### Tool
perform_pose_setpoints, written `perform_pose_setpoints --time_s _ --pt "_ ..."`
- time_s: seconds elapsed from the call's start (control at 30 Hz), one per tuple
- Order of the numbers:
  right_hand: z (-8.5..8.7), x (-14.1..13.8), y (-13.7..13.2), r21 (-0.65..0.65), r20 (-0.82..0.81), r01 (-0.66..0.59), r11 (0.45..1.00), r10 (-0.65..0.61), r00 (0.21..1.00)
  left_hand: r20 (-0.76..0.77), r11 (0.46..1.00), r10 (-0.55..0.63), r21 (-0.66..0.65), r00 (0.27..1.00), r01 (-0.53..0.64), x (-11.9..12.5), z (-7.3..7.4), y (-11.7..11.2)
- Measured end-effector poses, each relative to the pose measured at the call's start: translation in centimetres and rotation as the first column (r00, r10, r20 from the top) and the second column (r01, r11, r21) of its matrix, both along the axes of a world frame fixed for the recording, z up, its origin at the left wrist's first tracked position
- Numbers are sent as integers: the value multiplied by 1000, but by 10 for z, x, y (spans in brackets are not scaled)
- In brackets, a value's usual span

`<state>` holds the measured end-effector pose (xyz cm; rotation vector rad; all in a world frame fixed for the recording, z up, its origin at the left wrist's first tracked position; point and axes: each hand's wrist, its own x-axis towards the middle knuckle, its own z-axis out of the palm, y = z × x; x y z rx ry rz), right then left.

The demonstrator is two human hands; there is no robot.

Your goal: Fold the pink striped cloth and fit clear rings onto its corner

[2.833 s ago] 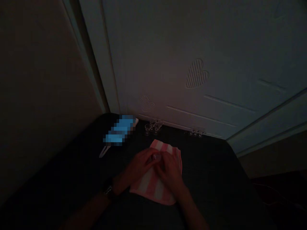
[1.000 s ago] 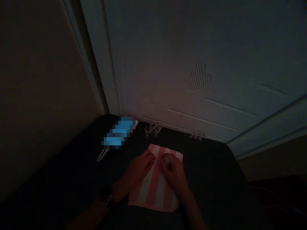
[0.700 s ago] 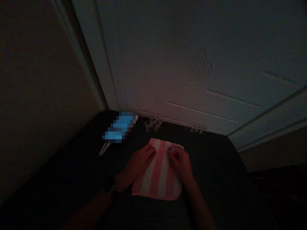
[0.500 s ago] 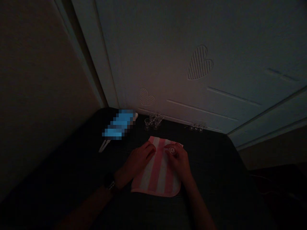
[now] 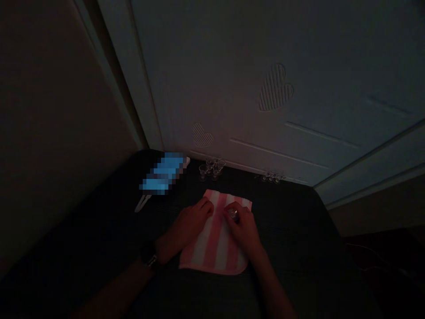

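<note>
The room is very dark. A pink and white striped cloth (image 5: 215, 241) lies flat on a dark table (image 5: 299, 248). My left hand (image 5: 189, 223) rests on the cloth's left edge, fingers laid loosely on it. My right hand (image 5: 244, 228) is closed around a small clear glass cup (image 5: 233, 214), held over the cloth's upper right part. A watch sits on my left wrist (image 5: 150, 259).
Several small clear cups (image 5: 210, 168) stand at the table's back edge, with a second group (image 5: 272, 178) further right. A glowing blue blurred object (image 5: 162, 177) lies at the back left beside a white clip-like thing (image 5: 142, 203). A door with heart cut-outs (image 5: 275, 91) rises behind.
Both hands were together over the cloth's middle; they have since parted. My right hand carried the small cup toward the cloth's upper right, then drew slightly back. The view shifted a little.
</note>
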<state>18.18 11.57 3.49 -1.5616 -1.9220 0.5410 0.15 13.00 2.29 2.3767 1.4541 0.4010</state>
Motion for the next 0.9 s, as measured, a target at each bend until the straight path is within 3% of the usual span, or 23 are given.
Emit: perform_pose_setpoints --time_s 0.1,0.27,0.37,0.57,0.73,0.8,0.9 --pt "2 5 1 34 82 24 999 -27 996 -23 1000 -3 -20 1000 3 0 0 0" --pt "4 22 7 90 207 180 980 -195 959 5 1000 12 -27 1000 -12 0 2 0" --pt "4 24 7 90 205 182 979 -197 959 53 1000 12 -9 999 -12 -1 2 0" --pt "2 7 -1 96 80 -25 995 18 997 143 1000 -19 18 990 16 -4 3 0" --pt "0 -2 -5 71 179 -195 978 180 967 149 999 -41 20 988 38 -5 3 1" --pt "0 1 -3 82 216 -147 986 127 968 148 999 -33 16 988 31 -5 3 1" --pt "2 12 2 113 225 27 993 -52 973 124 1000 -22 21 992 20 -4 3 1"
